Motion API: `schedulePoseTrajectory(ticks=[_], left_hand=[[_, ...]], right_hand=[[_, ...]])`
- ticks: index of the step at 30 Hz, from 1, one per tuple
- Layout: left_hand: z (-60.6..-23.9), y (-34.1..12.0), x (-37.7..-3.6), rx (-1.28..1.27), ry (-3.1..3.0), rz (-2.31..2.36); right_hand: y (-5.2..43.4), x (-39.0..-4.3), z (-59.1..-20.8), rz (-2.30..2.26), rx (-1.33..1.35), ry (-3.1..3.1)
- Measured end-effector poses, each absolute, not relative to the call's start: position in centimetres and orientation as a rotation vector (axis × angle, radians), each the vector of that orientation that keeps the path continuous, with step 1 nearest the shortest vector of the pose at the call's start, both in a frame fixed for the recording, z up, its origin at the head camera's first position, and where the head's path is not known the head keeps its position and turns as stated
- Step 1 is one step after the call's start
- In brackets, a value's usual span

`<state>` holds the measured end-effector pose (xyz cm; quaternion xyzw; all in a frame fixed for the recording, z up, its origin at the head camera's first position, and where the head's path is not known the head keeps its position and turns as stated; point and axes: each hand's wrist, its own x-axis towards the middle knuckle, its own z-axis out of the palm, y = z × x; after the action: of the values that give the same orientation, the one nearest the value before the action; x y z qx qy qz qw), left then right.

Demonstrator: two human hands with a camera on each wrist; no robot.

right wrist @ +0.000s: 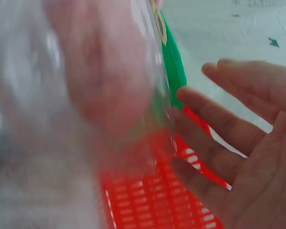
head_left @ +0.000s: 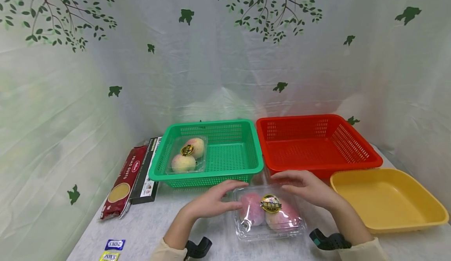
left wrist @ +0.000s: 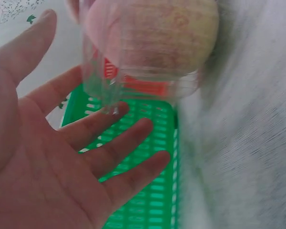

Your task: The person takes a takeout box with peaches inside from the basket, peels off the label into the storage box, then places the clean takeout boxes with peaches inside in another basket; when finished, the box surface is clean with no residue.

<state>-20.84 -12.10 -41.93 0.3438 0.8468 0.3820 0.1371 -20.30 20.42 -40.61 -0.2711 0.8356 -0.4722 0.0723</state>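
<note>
A clear plastic fruit box [head_left: 268, 231] with two pink peaches [head_left: 251, 209] and a black-and-gold label sits at the front middle of the table. My left hand [head_left: 215, 203] is at its left side, fingers spread and fairly straight in the left wrist view. On the other side, my right hand [head_left: 307, 188] is by the box's far right corner, its fingers extended. Whether the fingertips touch the plastic I cannot tell. Behind the box, a green basket [head_left: 229, 171] holds another clear box [head_left: 200, 167] with two paler peaches [head_left: 183, 163].
A red basket [head_left: 317, 167] stands at the back right, with a yellow tray [head_left: 391, 198] in front of it. At left lie a dark red packet [head_left: 121, 186] and a black box [head_left: 146, 182]. Two small wrapped packets, blue [head_left: 114, 245] and yellow [head_left: 109, 256], are at front left.
</note>
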Motion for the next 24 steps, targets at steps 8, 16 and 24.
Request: schedulePoseTrajectory(ticks=[8, 16, 24], left_hand=[[-43.3, -11.2, -21.0, 0.941, 2.310, 1.196], [-44.3, -10.9, -21.2, 0.868, 2.265, 1.253], [-44.9, -10.9, -21.5, 0.822, 2.264, 1.344]], right_hand=[[19.0, -19.6, -40.3, -1.283, -0.891, 2.507], [18.4, -19.9, -41.0, -1.204, -0.923, 2.518], [18.3, -20.1, -41.4, -1.185, -0.919, 2.566]])
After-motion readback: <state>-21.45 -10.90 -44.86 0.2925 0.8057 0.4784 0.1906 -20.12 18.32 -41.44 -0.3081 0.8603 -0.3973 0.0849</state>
